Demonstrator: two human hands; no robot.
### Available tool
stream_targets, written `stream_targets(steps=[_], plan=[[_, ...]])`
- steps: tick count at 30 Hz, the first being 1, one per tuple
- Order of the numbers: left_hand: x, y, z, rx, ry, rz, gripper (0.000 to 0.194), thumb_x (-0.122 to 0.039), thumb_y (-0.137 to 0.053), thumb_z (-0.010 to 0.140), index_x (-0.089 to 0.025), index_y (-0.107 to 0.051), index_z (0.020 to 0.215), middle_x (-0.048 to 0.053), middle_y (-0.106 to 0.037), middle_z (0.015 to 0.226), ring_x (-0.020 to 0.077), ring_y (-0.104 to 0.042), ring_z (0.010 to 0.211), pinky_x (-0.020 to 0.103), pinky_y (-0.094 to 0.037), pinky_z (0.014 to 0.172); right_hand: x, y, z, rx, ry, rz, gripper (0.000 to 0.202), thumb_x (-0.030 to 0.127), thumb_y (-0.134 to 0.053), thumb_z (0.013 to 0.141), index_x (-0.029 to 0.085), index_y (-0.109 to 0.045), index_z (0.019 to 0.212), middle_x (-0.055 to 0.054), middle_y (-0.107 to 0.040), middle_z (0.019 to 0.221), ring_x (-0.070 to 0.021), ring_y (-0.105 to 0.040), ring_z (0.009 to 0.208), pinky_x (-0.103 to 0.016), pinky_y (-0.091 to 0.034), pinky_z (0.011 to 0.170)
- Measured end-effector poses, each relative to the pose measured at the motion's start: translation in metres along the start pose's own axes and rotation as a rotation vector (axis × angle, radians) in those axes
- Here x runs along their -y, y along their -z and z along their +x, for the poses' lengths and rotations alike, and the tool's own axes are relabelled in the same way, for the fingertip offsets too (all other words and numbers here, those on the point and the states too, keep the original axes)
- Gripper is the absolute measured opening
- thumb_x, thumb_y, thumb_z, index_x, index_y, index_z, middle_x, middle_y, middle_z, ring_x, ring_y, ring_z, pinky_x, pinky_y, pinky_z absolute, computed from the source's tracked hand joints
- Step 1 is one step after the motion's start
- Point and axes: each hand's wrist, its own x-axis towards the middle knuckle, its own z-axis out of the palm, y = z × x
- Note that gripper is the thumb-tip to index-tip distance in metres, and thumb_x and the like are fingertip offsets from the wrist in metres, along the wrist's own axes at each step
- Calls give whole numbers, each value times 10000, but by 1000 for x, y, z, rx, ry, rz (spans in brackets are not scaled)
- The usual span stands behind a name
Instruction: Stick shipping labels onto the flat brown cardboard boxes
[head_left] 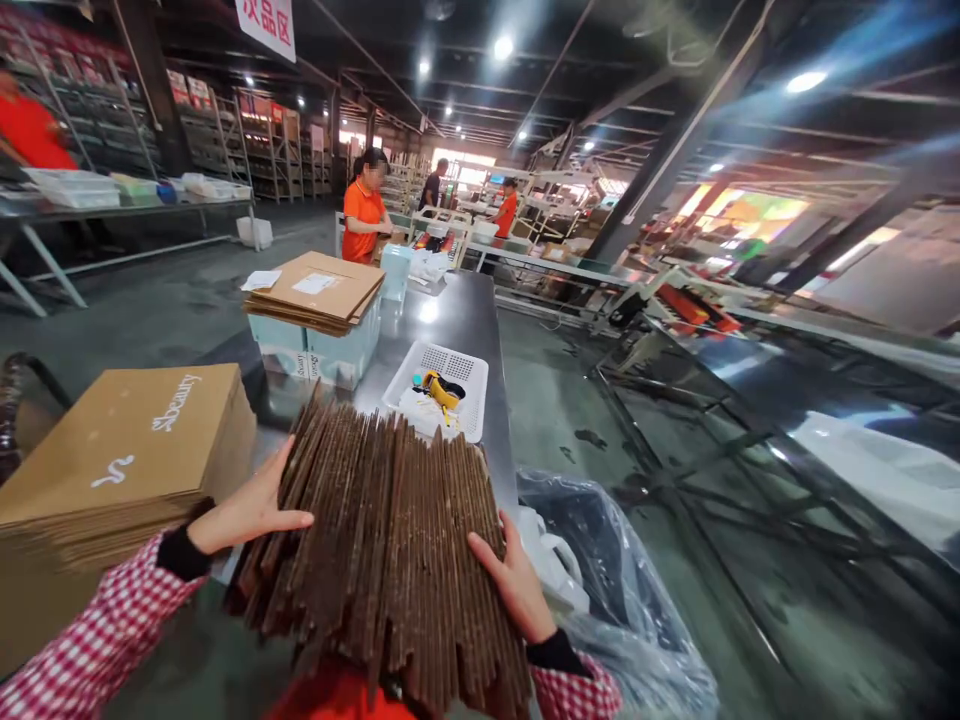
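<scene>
Between my two hands is a wide bundle of thin dark-brown strips [390, 540], packed side by side with uneven ends; whether they are the edges of cardboard sheets I cannot tell. My left hand [259, 505] presses against its left side, thumb stretched toward the strips and the other fingers partly hidden. On the opposite side, my right hand [514, 575] grips the edge with the thumb on top. The bundle's far end is close to a white perforated basket [480, 400] holding a yellow-and-black tape-like item [442, 390].
Stacked flat cardboard boxes [127, 430] stand at the left. Light-blue boxes [341, 355] carry brown cardboard sheets [322, 285] on the metal table [472, 310]. A plastic-lined bin [622, 570] with white items is at the right. People in orange [364, 215] work farther back.
</scene>
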Motion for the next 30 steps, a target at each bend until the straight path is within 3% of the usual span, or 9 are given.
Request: stream_targets(steps=[3, 6, 11, 15, 20, 23, 26, 30], plan=[[19, -3, -6, -161, 89, 150, 1204, -648, -663, 630, -95, -27, 1490, 269, -37, 1554, 415, 47, 1421, 582, -119, 1127, 8, 0, 4, 46, -8, 23, 968, 677, -600, 642, 99, -363, 1381, -172, -470, 1383, -312, -455, 1274, -428, -347, 1094], [10, -12, -13, -271, 135, 165, 1076, -662, -544, 740, -58, -50, 1481, 287, -16, 1548, 382, 60, 1429, 562, -136, 1129, 10, -3, 7, 45, 30, 22, 974, 669, -602, 644, 91, -348, 1386, -189, -475, 1371, -326, -444, 1278, -457, -339, 1090], [-19, -20, -6, -185, 217, 165, 1035, -696, -499, 745, -39, -154, 1465, 293, -206, 1513, 406, -111, 1423, 538, -234, 1104, -2, -3, 5, -7, 166, -46, 961, 653, -613, 663, 95, -347, 1400, -197, -377, 1444, -335, -365, 1333, -471, -288, 1115], [-17, -13, 9, -203, 270, 210, 1118, -723, -488, 721, -16, -66, 1477, 296, -216, 1502, 386, -254, 1393, 477, -293, 1089, -19, 7, 13, 77, 14, 114, 939, 674, -582, 681, 124, -347, 1405, -201, -467, 1368, -325, -520, 1201, -463, -435, 991], [-16, -14, 14, -225, 376, 392, 1027, -740, -447, 714, -89, -208, 1471, 287, -300, 1449, 456, -432, 1258, 537, -385, 971, -13, 4, 44, 33, -4, 254, 955, 662, -593, 667, 135, -318, 1415, -196, -421, 1402, -293, -504, 1217, -429, -415, 1016], [-19, -16, 12, -212, 366, 456, 961, -720, -410, 740, -118, -238, 1469, 277, -309, 1443, 458, -449, 1238, 531, -406, 935, 2, -2, 64, 133, -6, 270, 1020, 624, -659, 621, 143, -282, 1437, -186, -375, 1437, -293, -466, 1250, -420, -422, 1000], [-19, -16, 12, -211, 383, 460, 943, -705, -407, 740, -126, -246, 1467, 270, -310, 1440, 455, -449, 1237, 527, -409, 930, 8, 0, 73, 276, -90, 225, 1011, 602, -715, 565, 167, -359, 1405, -174, -412, 1416, -295, -448, 1265, -411, -443, 961], [-15, -16, 13, -225, 374, 433, 958, -715, -419, 721, -111, -278, 1452, 277, -327, 1430, 447, -456, 1233, 519, -392, 952, 2, 22, 68, 314, -140, 126, 724, 605, -530, 759, 211, -434, 1359, -131, -530, 1317, -251, -549, 1158, -349, -511, 797]])
